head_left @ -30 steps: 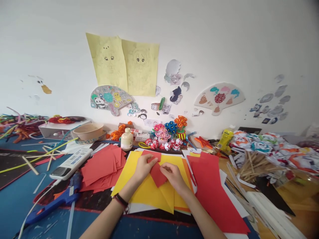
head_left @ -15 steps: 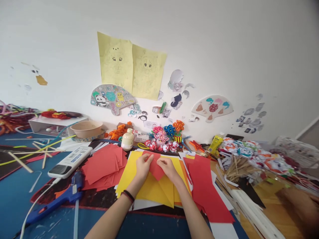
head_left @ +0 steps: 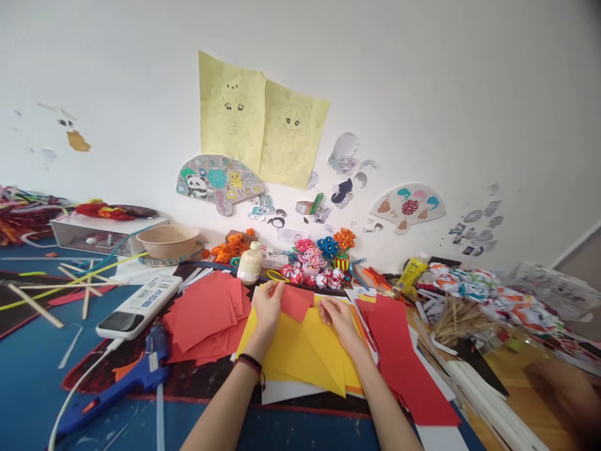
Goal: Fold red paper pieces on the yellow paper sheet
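My left hand [head_left: 267,308] pinches the left edge of a small red paper piece [head_left: 297,302] lying on a stack of yellow sheets [head_left: 300,354]. A black band circles that wrist. My right hand [head_left: 339,319] rests on the yellow sheets just right of the red piece, fingers curled down onto the paper; whether they touch the red piece I cannot tell. A pile of red paper squares [head_left: 204,310] lies left of the hands, and longer red sheets [head_left: 399,351] lie to the right.
A blue glue gun [head_left: 117,388] with a white cord, a white power strip [head_left: 138,305], a bowl [head_left: 168,241], a small white bottle [head_left: 250,264], paper flowers [head_left: 319,260], wooden sticks [head_left: 453,316] and a yellow glue bottle [head_left: 412,273] crowd the table. Paper drawings hang on the wall.
The red piece has shifted up and away from me and now lies flatter. My right hand has slid off it to the right. The camera has turned slightly.
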Available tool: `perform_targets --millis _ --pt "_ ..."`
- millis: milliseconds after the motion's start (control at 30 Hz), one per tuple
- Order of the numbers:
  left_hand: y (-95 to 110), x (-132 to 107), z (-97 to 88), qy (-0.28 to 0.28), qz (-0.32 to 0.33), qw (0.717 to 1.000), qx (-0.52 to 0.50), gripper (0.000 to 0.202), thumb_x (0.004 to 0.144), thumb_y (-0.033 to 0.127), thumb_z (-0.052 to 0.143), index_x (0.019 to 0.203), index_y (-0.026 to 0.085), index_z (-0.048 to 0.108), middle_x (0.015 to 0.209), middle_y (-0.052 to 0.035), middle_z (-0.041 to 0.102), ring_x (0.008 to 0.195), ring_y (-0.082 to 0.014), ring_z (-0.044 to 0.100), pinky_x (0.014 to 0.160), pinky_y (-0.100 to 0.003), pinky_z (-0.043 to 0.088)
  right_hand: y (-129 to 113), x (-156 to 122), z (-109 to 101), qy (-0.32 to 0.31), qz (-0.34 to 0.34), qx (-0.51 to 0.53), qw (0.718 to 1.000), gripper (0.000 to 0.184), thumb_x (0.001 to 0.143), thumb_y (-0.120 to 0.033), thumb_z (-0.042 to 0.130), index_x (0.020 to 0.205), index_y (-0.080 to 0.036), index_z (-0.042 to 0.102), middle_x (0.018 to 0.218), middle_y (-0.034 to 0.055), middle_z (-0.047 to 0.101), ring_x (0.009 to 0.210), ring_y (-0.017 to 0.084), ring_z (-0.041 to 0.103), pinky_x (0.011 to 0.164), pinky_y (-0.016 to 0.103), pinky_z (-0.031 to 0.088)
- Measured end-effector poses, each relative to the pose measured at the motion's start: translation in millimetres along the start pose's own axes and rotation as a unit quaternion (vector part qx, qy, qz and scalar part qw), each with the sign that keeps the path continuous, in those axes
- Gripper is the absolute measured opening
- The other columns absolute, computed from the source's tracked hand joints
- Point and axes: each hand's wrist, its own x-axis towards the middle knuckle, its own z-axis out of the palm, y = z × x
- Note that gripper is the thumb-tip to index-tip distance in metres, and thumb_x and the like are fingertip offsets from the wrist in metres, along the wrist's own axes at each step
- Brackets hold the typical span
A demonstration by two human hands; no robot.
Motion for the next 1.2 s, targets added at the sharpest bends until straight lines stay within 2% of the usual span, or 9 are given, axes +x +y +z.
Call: perform_targets --millis 100,233,333,500,633,800,967,1100,1200 --pt "5.2 -7.4 7.9 -0.060 0.038 0.997 -0.019 0.032 0.080 0.044 0.052 0.078 0.016 0.068 0.084 -0.0068 0.072 0.077 -0.0203 0.063 0.071 -0.027 0.045 -5.5 -1.5 17.9 -0.027 0.008 0.007 1.000 0.027 0.083 -0.043 0.057 0.081 -0.016 0.064 0.067 0.0016 0.057 0.058 0.014 0.050 0.053 0.024 0.036" --pt "10.0 -15.4 14.0 -0.115 0.081 0.990 -0.004 0.029 0.081 0.042 0.053 0.080 0.018 0.069 0.085 -0.0071 0.072 0.077 -0.0216 0.063 0.072 -0.029 0.045 -3.8 -1.7 26.2 -0.054 -0.034 -0.050 0.997 0.022 0.080 -0.033 0.058 0.068 -0.016 0.063 0.068 0.0012 0.058 0.062 0.015 0.050 0.057 0.024 0.038" --pt "9.6 -17.4 14.6 -0.100 0.075 0.992 0.016 0.028 0.080 0.041 0.054 0.077 0.019 0.070 0.080 -0.0061 0.072 0.072 -0.0206 0.062 0.069 -0.028 0.044 -0.4 -2.0 21.9 -0.071 -0.016 -0.061 0.995 0.022 0.078 -0.028 0.055 0.060 -0.017 0.059 0.056 -0.0015 0.051 0.052 0.013 0.046 0.050 0.023 0.035" --pt "-0.4 -11.7 7.4 0.008 0.009 1.000 0.010 0.028 0.078 0.043 0.057 0.075 0.017 0.070 0.078 -0.0052 0.071 0.074 -0.0202 0.061 0.068 -0.027 0.043 -1.5 -4.3 9.5 -0.111 0.012 -0.049 0.992 0.018 0.073 -0.021 0.053 0.056 -0.016 0.059 0.049 -0.0026 0.050 0.044 0.010 0.046 0.044 0.021 0.032" --pt "-7.5 -5.7 1.8 0.060 -0.018 0.998 0.004 0.036 0.081 0.047 0.051 0.083 0.015 0.067 0.081 -0.0065 0.071 0.075 -0.0202 0.061 0.064 -0.025 0.044 -2.7 -4.5 2.3 -0.096 0.009 -0.035 0.995 0.020 0.076 -0.025 0.054 0.059 -0.015 0.059 0.051 -0.0016 0.053 0.045 0.011 0.048 0.044 0.022 0.034" --pt "-3.6 -8.9 9.9 0.010 -0.008 0.999 -0.036 0.038 0.083 0.049 0.050 0.086 0.014 0.065 0.078 -0.0051 0.069 0.060 -0.0145 0.060 0.053 -0.022 0.044 -2.1 -2.4 4.4 -0.089 0.015 0.012 0.996 0.028 0.080 -0.042 0.060 0.089 -0.016 0.062 0.065 0.0001 0.061 0.049 0.012 0.053 0.047 0.023 0.037" --pt "-2.1 -11.2 17.3 -0.068 -0.027 0.993 -0.097 0.037 0.083 0.049 0.051 0.091 0.015 0.061 0.064 0.0002 0.062 0.037 -0.0096 0.051 0.038 -0.020 0.038 -2.3 -2.8 2.8 -0.118 0.007 0.014 0.993 0.031 0.081 -0.048 0.061 0.083 -0.017 0.061 0.067 0.0014 0.061 0.054 0.014 0.055 0.050 0.024 0.038" --pt "-7.4 -7.5 17.1 -0.064 -0.044 0.987 -0.141 0.034 0.083 0.048 0.053 0.086 0.015 0.059 0.056 0.0033 0.057 0.036 -0.0093 0.051 0.037 -0.018 0.037 -0.5 -2.6 -4.1 -0.087 0.023 0.054 0.994 0.039 0.086 -0.053 0.053 0.095 -0.017 0.063 0.075 0.0041 0.064 0.056 0.014 0.056 0.051 0.025 0.039" --pt "-9.1 -6.4 17.2 -0.069 -0.048 0.985 -0.150 0.033 0.082 0.048 0.053 0.085 0.015 0.059 0.054 0.0040 0.057 0.035 -0.0094 0.051 0.036 -0.019 0.037 1.7 -1.6 -8.3 -0.086 0.028 0.063 0.994 0.040 0.084 -0.052 0.057 0.101 -0.016 0.064 0.076 0.0047 0.065 0.056 0.014 0.056 0.052 0.026 0.039"
